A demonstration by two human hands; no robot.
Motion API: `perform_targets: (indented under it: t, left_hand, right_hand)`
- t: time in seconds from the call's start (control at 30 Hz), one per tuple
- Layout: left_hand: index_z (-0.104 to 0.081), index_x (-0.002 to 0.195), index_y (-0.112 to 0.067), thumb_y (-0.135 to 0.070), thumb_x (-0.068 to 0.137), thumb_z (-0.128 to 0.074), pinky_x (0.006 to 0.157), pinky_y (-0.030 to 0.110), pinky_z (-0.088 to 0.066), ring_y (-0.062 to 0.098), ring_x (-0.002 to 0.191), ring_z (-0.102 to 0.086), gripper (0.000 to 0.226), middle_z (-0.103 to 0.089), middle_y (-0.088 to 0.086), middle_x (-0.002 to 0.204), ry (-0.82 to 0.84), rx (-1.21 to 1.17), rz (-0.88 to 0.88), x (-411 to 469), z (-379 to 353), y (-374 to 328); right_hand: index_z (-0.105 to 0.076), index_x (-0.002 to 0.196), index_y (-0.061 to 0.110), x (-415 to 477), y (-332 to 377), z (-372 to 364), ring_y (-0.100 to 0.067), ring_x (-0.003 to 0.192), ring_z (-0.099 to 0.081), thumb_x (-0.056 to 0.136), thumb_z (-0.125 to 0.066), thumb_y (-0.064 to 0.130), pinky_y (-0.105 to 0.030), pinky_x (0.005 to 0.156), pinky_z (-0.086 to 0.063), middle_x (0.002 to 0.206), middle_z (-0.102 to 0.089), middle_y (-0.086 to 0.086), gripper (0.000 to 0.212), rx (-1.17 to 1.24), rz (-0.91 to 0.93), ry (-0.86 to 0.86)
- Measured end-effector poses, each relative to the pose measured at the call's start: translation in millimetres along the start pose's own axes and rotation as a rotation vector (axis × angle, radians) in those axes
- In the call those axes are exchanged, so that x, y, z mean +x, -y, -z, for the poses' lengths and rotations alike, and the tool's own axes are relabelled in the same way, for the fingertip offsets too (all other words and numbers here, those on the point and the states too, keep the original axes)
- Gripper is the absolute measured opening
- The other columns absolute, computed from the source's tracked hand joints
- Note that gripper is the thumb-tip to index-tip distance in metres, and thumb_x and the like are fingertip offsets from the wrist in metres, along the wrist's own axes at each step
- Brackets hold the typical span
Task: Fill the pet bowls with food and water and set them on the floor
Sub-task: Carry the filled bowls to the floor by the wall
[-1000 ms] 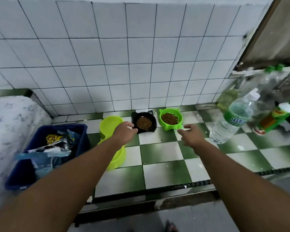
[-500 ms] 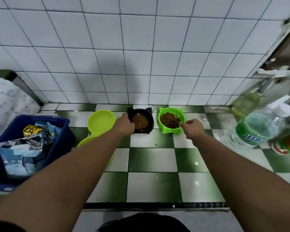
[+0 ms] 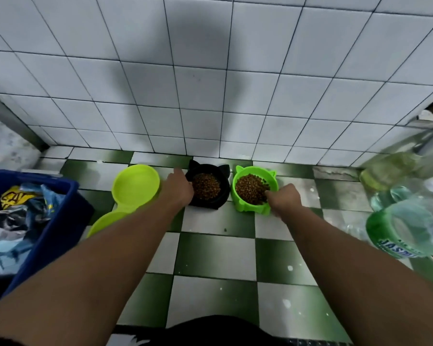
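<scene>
Two cat-eared bowls of brown kibble stand side by side against the tiled wall on the green-and-white checkered counter [image 3: 218, 255]. My left hand [image 3: 177, 189] grips the left rim of the black bowl [image 3: 211, 188]. My right hand [image 3: 283, 199] is closed on the near right rim of the green bowl [image 3: 245, 203], thumb at the kibble's edge. A lime double dish [image 3: 135, 186] lies empty just left of my left hand, its near half hidden under my forearm. A clear water bottle [image 3: 408, 231] with a green label stands at the right edge.
A dark blue bin [image 3: 58, 221] holding crumpled food bags sits at the left. Other bottles, one with yellowish liquid [image 3: 385, 171], crowd the back right corner. The white tiled wall rises directly behind the bowls.
Both hands reached forward from the open counter to the bowls and closed on their rims. The view has moved closer and tilted down over the counter.
</scene>
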State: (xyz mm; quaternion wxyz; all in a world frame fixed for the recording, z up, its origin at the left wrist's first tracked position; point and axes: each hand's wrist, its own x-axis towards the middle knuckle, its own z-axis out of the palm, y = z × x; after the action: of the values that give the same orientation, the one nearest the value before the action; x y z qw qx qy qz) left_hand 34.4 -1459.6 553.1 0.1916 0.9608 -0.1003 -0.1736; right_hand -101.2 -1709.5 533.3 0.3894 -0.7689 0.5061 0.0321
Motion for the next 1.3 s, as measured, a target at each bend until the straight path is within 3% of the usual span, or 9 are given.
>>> perform_targets:
  t: [0.17,0.33,0.5,0.73,0.83,0.93,1.03,1.13,1.3]
  left_hand:
    - [-0.054,0.121,0.004,-0.018,0.101,-0.049,0.069,0.034,-0.043,0.035,0.105,-0.062,0.03,-0.057,0.024,0.124,0.002,0.002,0.025,9.5,-4.1,0.0]
    - [-0.055,0.117,0.002,-0.02,0.099,-0.05,0.069,0.037,-0.046,0.033,0.095,-0.061,0.028,-0.059,0.022,0.116,-0.065,-0.075,-0.025,6.6,-4.5,-0.5]
    - [-0.055,0.121,-0.004,-0.025,0.1,-0.052,0.071,0.036,-0.044,0.035,0.095,-0.063,0.03,-0.064,0.02,0.109,-0.106,-0.115,-0.083,0.8,-6.6,0.8]
    - [-0.054,0.144,-0.021,-0.024,0.102,-0.055,0.098,0.042,-0.054,0.033,0.114,-0.063,0.042,-0.063,0.017,0.132,-0.021,-0.493,-0.085,-8.9,-4.8,4.4]
    - [-0.058,0.139,-0.024,-0.022,0.102,-0.056,0.087,0.049,-0.06,0.032,0.103,-0.066,0.038,-0.065,0.017,0.123,-0.001,-0.654,-0.03,-16.6,2.8,4.4]
    - [-0.06,0.135,-0.025,-0.019,0.103,-0.056,0.074,0.041,-0.062,0.023,0.085,-0.065,0.033,-0.068,0.012,0.107,0.01,-0.744,-0.009,-30.9,17.7,3.2]
    - [-0.063,0.134,-0.021,-0.019,0.101,-0.057,0.085,0.034,-0.057,0.023,0.092,-0.065,0.034,-0.07,0.008,0.111,-0.083,-0.684,-0.042,-37.0,36.0,8.2]
    - [-0.063,0.133,-0.022,-0.02,0.1,-0.058,0.089,0.047,-0.06,0.028,0.103,-0.068,0.034,-0.069,0.01,0.119,-0.078,-0.747,-0.015,-49.3,59.4,18.7]
    - [-0.064,0.128,-0.026,-0.02,0.1,-0.058,0.071,0.056,-0.063,0.033,0.099,-0.069,0.03,-0.067,0.013,0.118,-0.04,-0.767,0.018,-75.8,96.8,44.5]
  right_hand:
    - [-0.059,0.104,0.0,-12.9,6.7,7.9,-0.036,0.082,-0.069,0.073,-0.064,0.02,-0.043,0.062,-0.061,0.095,-0.065,-0.017,0.038,-0.008,-0.04,-0.026]
    - [-0.051,0.119,0.003,-19.3,6.6,8.5,-0.04,0.102,-0.063,0.082,-0.062,0.021,-0.044,0.079,-0.059,0.118,-0.059,-0.019,0.042,-0.032,-0.036,-0.112]
    - [-0.039,0.119,0.007,-28.6,8.3,16.9,-0.042,0.086,-0.065,0.091,-0.056,0.02,-0.052,0.055,-0.06,0.102,-0.056,-0.014,0.035,0.02,0.014,-0.115]
    - [-0.05,0.133,0.025,-44.6,-9.0,18.8,-0.043,0.095,-0.064,0.094,-0.05,0.012,-0.048,0.044,-0.058,0.122,-0.055,-0.015,0.041,0.289,0.05,-0.04]
    - [-0.055,0.133,0.024,-57.9,-13.4,23.7,-0.042,0.096,-0.063,0.095,-0.05,0.009,-0.041,0.039,-0.055,0.124,-0.056,-0.014,0.041,0.387,0.052,-0.02]
    - [-0.058,0.129,0.026,-74.2,-12.0,34.4,-0.039,0.094,-0.062,0.096,-0.05,0.007,-0.054,0.053,-0.059,0.119,-0.058,-0.012,0.039,0.475,0.058,-0.028]
    - [-0.058,0.127,0.028,-88.4,-2.3,43.7,-0.043,0.098,-0.064,0.094,-0.053,0.009,-0.064,0.058,-0.057,0.123,-0.059,-0.015,0.039,0.534,0.06,-0.066]
    - [-0.057,0.131,0.026,-108.7,10.1,45.3,-0.044,0.095,-0.065,0.094,-0.055,0.008,-0.065,0.059,-0.057,0.123,-0.059,-0.018,0.041,0.557,0.073,-0.087]
    - [-0.053,0.138,0.021,-152.8,28.1,40.8,-0.043,0.09,-0.065,0.097,-0.055,0.008,-0.052,0.048,-0.058,0.117,-0.058,-0.017,0.043,0.564,0.082,-0.084]
